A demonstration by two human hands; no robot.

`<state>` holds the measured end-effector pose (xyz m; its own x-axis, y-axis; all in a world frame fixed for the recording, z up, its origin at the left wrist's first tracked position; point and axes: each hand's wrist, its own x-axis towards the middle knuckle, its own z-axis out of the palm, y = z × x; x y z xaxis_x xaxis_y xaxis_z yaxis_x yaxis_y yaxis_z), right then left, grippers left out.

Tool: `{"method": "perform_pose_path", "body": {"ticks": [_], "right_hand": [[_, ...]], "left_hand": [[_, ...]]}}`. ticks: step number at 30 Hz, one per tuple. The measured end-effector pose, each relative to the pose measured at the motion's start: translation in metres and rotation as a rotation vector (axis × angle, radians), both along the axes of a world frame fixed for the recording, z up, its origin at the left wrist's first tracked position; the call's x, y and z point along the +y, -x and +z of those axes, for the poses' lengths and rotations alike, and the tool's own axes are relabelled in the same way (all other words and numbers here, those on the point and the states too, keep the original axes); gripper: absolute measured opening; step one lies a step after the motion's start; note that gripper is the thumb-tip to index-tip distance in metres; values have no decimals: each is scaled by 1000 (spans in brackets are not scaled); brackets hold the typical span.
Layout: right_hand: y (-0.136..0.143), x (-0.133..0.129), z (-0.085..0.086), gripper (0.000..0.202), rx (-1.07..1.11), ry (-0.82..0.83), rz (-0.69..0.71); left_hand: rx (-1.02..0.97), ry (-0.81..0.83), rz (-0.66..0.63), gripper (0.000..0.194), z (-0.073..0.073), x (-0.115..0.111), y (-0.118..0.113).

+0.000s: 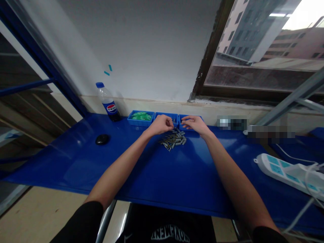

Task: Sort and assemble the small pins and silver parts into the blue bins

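A small pile of metal pieces point(174, 139) lies on the blue table, mixing thin brass-coloured and silver shafts with short grey cylinders. Just above its back left side is my left hand point(162, 124), thumb and fingertips pinched together; whatever they hold is too small to make out. My right hand point(194, 123) hovers at the back right of the pile with its fingers apart and nothing visible in them. Behind my hands stand a blue middle bin point(175, 116) with some small parts in it and a blue right bin point(201, 118), partly covered by my right hand.
A blue left bin point(129, 120) contains green pieces. Left of it stands a cola bottle point(108, 103), with a black computer mouse point(102, 139) nearer me. A white power strip point(286, 168) with cables lies on the right. Wall and window rise behind the table point(162, 179).
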<state>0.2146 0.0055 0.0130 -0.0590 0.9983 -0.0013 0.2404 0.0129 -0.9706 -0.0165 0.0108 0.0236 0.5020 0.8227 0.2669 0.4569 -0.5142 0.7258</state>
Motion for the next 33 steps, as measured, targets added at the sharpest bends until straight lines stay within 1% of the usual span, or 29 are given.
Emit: {"method": "perform_pose_path", "body": {"ticks": [3,7,10,13,15,18,21,23,26,29,33], "right_hand": [[3,-3,3,16,19,19,25],[8,-7,5,21,155,91,141],[10,-8,1,20,247,122,215],[11,-6,-3,22,280,114,233],[11,-4,-6,22,271,88,204],[10,1,-9,21,180,3,76],[4,9,-14,17,42,-125,-127],[-1,14,-16,18,-6,-165,-205],[-6,16,-17,23,-13,-162,-215],[-5,15,-14,19,-6,-154,-190],[-1,12,-11,15,13,-143,-143]], "left_hand": [[-102,52,1,6,-1,0,-2],[-211,93,18,11,-3,1,-4],[-256,91,32,13,-4,1,-4],[-256,76,39,14,-6,1,-6],[-229,58,38,13,-6,0,-7],[-96,15,37,13,-5,-1,-6],[171,-3,-13,17,-4,0,1],[339,25,-80,18,-6,2,6],[462,54,-125,22,-12,4,8],[511,43,-119,24,-17,5,5],[591,51,-125,28,-18,5,2]]}}
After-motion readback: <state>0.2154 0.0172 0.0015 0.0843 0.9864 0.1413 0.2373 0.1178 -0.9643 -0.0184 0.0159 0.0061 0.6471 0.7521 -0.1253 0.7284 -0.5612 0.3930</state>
